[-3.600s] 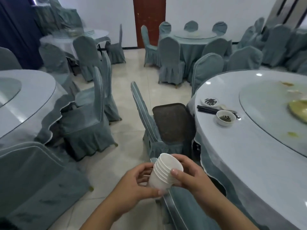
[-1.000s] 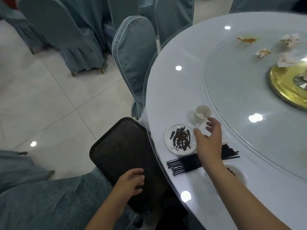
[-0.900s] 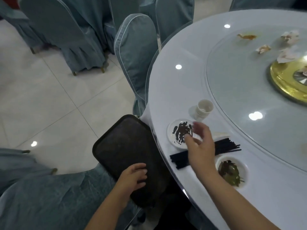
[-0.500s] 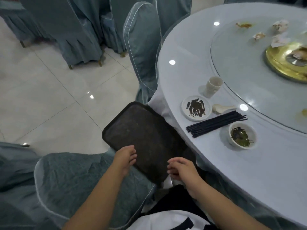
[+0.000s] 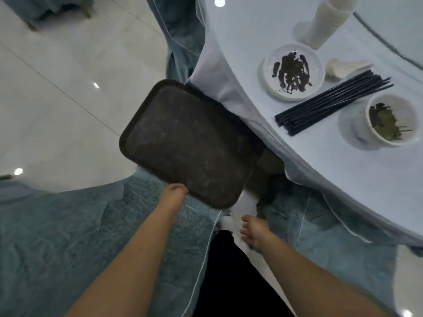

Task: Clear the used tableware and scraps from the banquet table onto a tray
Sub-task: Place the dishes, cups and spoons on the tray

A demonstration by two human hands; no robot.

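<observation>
- Pale floor [image 5: 57, 99] tiles and a teal chair cover [image 5: 68, 236] fill the left and bottom of the head view, and the round table [image 5: 343, 179] with its light cloth curves in from the upper right.
- The dark tray [image 5: 187, 143] sits low beside the table's edge, over the chair and floor. This looks meant to bring it within easy reach of the dishes.
- The left hand [image 5: 172, 194] grips the tray's near rim. Its fingers seem to curl under the edge, out of sight.
- The right hand [image 5: 251, 231] hangs below the tray with its fingers loosely spread. It holds nothing and is probably free to pick things up.
- None of the tableware is on the tray yet, so the clearing looks barely begun here.
- A stack of white cups [image 5: 325, 21] stands farthest in on the table, and what is inside them cannot be seen.
- A small plate [image 5: 317, 62] carries dark smeared residue.
- A white spoon [image 5: 338, 69] lies just beside the plate.
- A bundle of black chopsticks [image 5: 332, 104] lies between the plate and a bowl [image 5: 364, 126].
- The bowl holds wet green leaf scraps.
</observation>
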